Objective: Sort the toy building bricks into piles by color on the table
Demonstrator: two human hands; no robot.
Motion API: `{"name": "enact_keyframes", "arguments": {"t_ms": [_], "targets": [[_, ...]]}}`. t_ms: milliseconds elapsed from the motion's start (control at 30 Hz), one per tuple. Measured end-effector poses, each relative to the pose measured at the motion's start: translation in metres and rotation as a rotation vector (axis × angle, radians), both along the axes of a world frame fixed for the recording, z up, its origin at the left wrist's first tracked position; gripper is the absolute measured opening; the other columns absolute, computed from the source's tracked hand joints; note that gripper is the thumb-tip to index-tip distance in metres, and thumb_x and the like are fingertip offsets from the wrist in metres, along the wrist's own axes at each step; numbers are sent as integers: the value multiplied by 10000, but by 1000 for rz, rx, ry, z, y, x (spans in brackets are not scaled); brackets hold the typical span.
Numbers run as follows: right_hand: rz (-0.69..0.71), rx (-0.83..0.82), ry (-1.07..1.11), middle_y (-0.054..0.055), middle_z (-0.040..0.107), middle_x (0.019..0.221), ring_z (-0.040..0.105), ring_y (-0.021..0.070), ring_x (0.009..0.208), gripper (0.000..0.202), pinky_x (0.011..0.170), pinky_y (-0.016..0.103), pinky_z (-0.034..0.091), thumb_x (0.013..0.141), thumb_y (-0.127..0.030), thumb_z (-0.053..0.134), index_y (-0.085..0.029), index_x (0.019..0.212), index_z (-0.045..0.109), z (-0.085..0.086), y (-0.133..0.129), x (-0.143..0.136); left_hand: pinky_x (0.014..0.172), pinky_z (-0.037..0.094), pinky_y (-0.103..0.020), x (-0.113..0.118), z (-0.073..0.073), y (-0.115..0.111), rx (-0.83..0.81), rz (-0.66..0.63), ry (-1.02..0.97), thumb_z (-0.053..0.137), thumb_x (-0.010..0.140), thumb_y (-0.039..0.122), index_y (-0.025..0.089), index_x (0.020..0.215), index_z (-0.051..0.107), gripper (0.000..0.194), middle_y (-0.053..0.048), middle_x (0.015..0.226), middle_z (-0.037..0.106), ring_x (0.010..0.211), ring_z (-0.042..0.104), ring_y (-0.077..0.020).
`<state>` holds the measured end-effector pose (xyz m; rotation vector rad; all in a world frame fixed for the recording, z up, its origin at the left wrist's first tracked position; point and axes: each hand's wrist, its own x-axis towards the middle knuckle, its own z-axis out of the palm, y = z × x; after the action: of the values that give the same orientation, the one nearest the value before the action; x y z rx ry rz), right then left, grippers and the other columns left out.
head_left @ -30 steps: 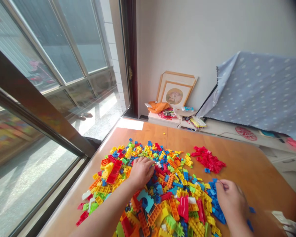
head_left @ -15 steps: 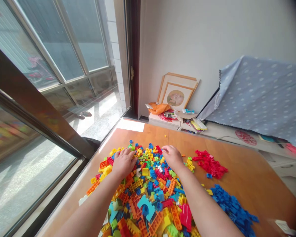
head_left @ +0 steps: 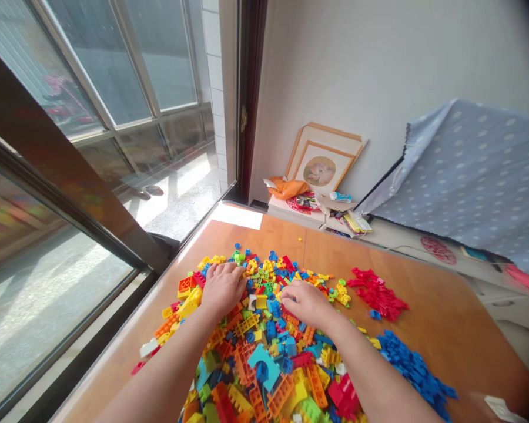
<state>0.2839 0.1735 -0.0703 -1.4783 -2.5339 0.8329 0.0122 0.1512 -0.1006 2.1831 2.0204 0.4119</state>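
A big heap of mixed toy building bricks (head_left: 264, 367) spreads over the wooden table before me. My left hand (head_left: 224, 288) lies palm down on the heap's left side, its fingers slightly apart over small bricks. Above the middle of the heap is my right hand (head_left: 307, 302), fingers curled together; whatever they pinch is hidden. A turquoise arch brick (head_left: 264, 365) shows between my forearms. To the right lie a pile of red bricks (head_left: 379, 294) and a pile of blue bricks (head_left: 414, 367), with one blue brick (head_left: 375, 315) between them.
The wooden table (head_left: 449, 329) borders a window frame (head_left: 114, 247) on the left. A white sheet (head_left: 237, 216) lies at its far edge. Beyond stand picture frames (head_left: 326, 158) and a cabinet with clutter; a grey dotted cloth (head_left: 467, 182) hangs at right.
My right hand has moved down and slightly left, from the heap's far right edge to nearer its middle. My left hand stays almost in place. The view has shifted slightly.
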Motion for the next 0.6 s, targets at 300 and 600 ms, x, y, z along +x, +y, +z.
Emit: {"name": "enact_keyframes", "arguments": {"t_ms": [300, 600], "targets": [[-184, 18, -39, 23, 668, 996, 612, 175, 863, 206, 740, 269, 397, 913, -370, 583, -251, 979, 737, -10, 45, -17, 1148, 249, -504, 1, -3, -1, 21, 0, 10, 454, 1003, 470, 308, 1174, 668, 318, -78, 1266, 638, 1185, 536, -292], [-178, 79, -226, 47, 619, 1174, 611, 218, 1021, 302, 759, 295, 386, 933, -353, 575, -330, 1221, 664, -37, 56, -40, 1146, 253, -512, 1, -4, -2, 34, 4, 2, 466, 999, 457, 307, 1189, 668, 315, -80, 1258, 638, 1189, 537, -298]]}}
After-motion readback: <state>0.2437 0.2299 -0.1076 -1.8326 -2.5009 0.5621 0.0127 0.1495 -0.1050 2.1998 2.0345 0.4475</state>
